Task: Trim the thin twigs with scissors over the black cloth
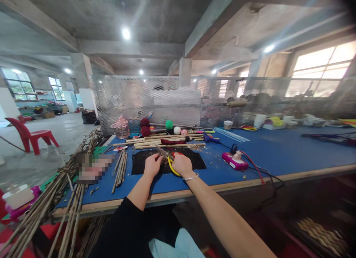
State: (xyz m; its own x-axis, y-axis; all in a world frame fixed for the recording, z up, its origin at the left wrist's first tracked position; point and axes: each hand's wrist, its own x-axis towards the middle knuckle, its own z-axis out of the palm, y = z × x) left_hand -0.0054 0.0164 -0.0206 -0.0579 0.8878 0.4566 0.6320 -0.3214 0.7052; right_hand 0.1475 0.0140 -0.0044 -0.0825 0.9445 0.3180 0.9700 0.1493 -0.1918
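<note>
Over a black cloth (pixel 140 162) on the blue table, both my hands work close together. My right hand (pixel 182 164) is closed around pruning shears with a curved yellow handle (pixel 172 168); their metal blades (pixel 163 151) point up and to the left. Just left of the shears, my left hand (pixel 152 165) is closed in a pinch, and what lies between its fingertips is too small to make out. Small cut bits of twig lie between the hands. To the left of the cloth rests a bunch of short cut sticks (pixel 121 170).
Long dry branches (pixel 75 183) hang over the table's left edge. Behind the cloth lie pale wooden sticks (pixel 150 141), balls of yarn (pixel 169 124) and a blue glue gun (pixel 211 138). A pink power strip (pixel 235 160) with cables sits to the right. A perforated metal screen (pixel 125 102) stands behind.
</note>
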